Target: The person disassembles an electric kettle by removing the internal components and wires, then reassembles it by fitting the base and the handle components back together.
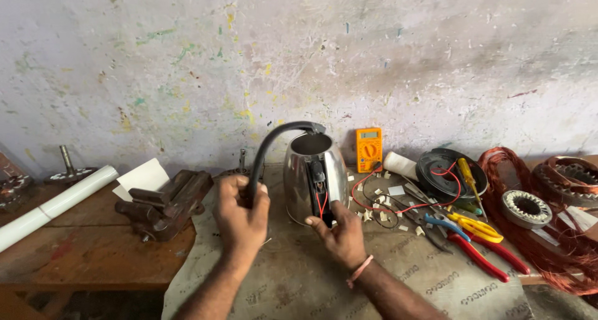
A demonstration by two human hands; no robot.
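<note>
Head view — kettle is standing upright on the counter, mid-frame, handle cover off and wires showing. Left hand is gripping the black handle, fingers wrapped around it. Right hand is bracing the kettle base, fingers pressing on the wiring channel. Best kept steady — red wires look fragile. Multimeter and pliers are lying to the right.

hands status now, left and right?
Left hand: closed around the black handle.
Right hand: gripping the steel kettle at its base.
</note>
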